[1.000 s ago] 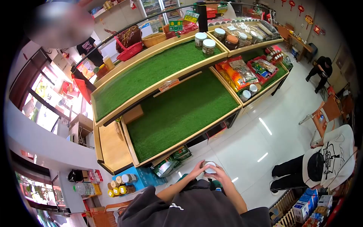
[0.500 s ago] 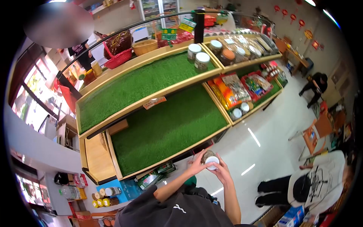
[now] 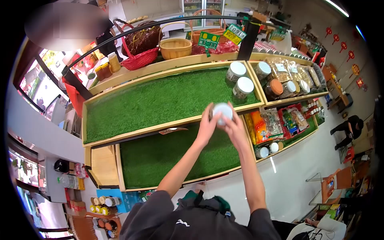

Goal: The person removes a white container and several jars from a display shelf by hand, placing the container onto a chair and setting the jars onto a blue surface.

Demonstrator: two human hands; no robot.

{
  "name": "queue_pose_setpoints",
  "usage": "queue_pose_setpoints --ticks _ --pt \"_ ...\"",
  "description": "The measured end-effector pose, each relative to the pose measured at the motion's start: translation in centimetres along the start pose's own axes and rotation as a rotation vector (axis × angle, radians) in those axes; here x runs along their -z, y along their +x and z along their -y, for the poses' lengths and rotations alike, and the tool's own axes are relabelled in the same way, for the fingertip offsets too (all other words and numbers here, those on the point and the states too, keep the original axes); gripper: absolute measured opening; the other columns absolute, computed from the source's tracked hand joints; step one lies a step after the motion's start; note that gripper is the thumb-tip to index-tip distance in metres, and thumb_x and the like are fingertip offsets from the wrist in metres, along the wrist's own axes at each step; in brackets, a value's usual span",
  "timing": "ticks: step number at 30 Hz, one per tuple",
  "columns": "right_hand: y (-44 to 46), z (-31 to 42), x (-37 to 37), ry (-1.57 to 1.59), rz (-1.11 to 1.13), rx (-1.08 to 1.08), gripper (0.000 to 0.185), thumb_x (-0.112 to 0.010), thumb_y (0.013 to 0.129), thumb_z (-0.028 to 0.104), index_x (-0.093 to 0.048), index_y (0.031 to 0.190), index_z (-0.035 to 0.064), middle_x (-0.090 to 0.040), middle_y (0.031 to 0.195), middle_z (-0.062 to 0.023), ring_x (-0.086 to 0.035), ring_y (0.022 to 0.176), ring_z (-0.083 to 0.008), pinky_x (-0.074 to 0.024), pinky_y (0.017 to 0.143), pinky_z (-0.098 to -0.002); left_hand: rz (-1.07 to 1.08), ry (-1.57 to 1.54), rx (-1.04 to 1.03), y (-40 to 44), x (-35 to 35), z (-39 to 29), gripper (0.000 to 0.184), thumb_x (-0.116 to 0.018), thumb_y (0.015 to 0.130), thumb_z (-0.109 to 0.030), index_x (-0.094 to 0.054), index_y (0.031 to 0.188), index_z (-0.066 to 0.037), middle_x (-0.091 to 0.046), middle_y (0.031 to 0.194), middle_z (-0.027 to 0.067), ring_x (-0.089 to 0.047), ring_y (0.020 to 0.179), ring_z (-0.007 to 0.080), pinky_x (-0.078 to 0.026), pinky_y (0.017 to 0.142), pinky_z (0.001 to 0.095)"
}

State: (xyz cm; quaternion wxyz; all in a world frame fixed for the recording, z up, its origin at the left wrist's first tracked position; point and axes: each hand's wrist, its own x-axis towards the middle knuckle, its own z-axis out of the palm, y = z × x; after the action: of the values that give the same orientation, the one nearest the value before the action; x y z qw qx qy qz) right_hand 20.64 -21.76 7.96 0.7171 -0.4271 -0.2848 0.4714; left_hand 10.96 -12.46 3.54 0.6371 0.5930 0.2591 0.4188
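Note:
A jar with a white lid [image 3: 222, 112] is held between both hands above the front edge of the upper shelf; it is slightly blurred. My left hand [image 3: 208, 125] grips its left side and my right hand [image 3: 235, 129] grips its right side, thumbs toward the lid. Beyond the hands, two similar white-lidded jars stand upright at the right end of the upper green shelf [image 3: 160, 98]: a rear jar [image 3: 236, 72] and a nearer jar [image 3: 243, 88]. Below my forearms lies the lower green shelf [image 3: 156, 160].
To the right, a divided section holds several jars, including an orange-lidded jar [image 3: 274, 88], and bagged goods [image 3: 280, 70]. A black rail [image 3: 160, 21] runs behind the shelf. Baskets, such as a pink basket [image 3: 140, 59], sit behind it. One person [image 3: 350, 130] is at far right.
Both hands have raised the jar from in front of my body, up and forward over the shelf. My view has shifted closer to the shelves.

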Motion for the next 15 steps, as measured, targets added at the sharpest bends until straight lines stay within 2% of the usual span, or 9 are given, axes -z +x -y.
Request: queue_pose_setpoints --ticks 2,6,8,9,11,12,15 --pt "4.8 0.6 -0.4 -0.051 0.008 0.056 0.069 -0.063 0.088 0.016 -0.027 0.146 0.0051 -0.05 0.129 -0.0127 -0.055 0.112 -0.0202 -0.05 0.086 -0.0326 -0.108 -0.157 0.064 4.1 -0.9 -0.3 0.066 -0.057 0.091 -0.039 -0.036 0.137 0.004 -0.043 0.134 0.0206 -0.044 0.124 0.0277 -0.035 0.103 0.0352" --pt "12.7 1.0 0.3 -0.007 0.064 0.038 0.065 -0.061 0.089 0.018 -0.03 0.144 0.0034 -0.053 0.125 -0.0123 -0.058 0.103 -0.0206 -0.0518 0.078 -0.0316 -0.13 -0.137 0.027 12.1 -0.4 0.0 0.067 -0.058 0.09 -0.04 -0.037 0.135 0.004 -0.05 0.127 0.0174 -0.049 0.118 0.0248 -0.037 0.1 0.0349" --pt "16.1 0.6 1.1 -0.017 0.082 0.034 0.061 -0.059 0.09 0.019 -0.032 0.143 0.0035 -0.055 0.119 -0.0105 -0.06 0.095 -0.0186 -0.052 0.073 -0.0309 -0.143 -0.149 0.131 14.7 -0.3 0.2 0.061 -0.058 0.09 -0.041 -0.041 0.131 0.002 -0.055 0.12 0.0141 -0.053 0.111 0.0209 -0.042 0.094 0.0329" --pt "18.0 0.5 1.6 -0.023 0.068 0.031 0.047 -0.059 0.09 0.024 -0.047 0.133 0.0067 -0.057 0.118 -0.0067 -0.058 0.098 -0.0164 -0.0518 0.071 -0.0316 -0.16 -0.139 0.125 16.4 -0.3 0.3 0.061 -0.058 0.09 -0.041 -0.041 0.131 0.002 -0.055 0.12 0.0141 -0.053 0.111 0.0209 -0.042 0.094 0.0329" --pt "21.1 1.0 2.1 -0.033 0.076 0.03 0.046 -0.06 0.09 0.025 -0.05 0.131 0.0082 -0.058 0.115 -0.0055 -0.058 0.095 -0.0148 -0.0506 0.068 -0.0296 -0.089 -0.228 0.179 19.3 -0.6 0.3 0.055 -0.058 0.09 -0.042 -0.045 0.126 -0.002 -0.058 0.11 0.0101 -0.058 0.099 0.0171 -0.049 0.081 0.0321" --pt "22.7 1.2 2.4 -0.033 0.077 0.042 0.046 -0.06 0.09 0.026 -0.051 0.131 0.009 -0.06 0.111 -0.0048 -0.059 0.093 -0.0139 -0.0498 0.066 -0.0282 -0.092 -0.264 0.173 20.3 -1.1 0.0 0.051 -0.058 0.09 -0.043 -0.047 0.123 -0.006 -0.06 0.104 0.0078 -0.06 0.087 0.0146 -0.051 0.07 0.032" --pt "26.2 1.3 3.5 -0.027 0.088 0.087 0.047 -0.06 0.089 0.028 -0.051 0.132 0.0093 -0.062 0.105 -0.0058 -0.06 0.089 -0.0128 -0.0505 0.066 -0.0291 -0.085 -0.224 0.13 23.1 -2.1 0.1 0.054 -0.056 0.09 -0.045 -0.045 0.125 -0.006 -0.06 0.105 0.0083 -0.061 0.083 0.0149 -0.052 0.065 0.0321"
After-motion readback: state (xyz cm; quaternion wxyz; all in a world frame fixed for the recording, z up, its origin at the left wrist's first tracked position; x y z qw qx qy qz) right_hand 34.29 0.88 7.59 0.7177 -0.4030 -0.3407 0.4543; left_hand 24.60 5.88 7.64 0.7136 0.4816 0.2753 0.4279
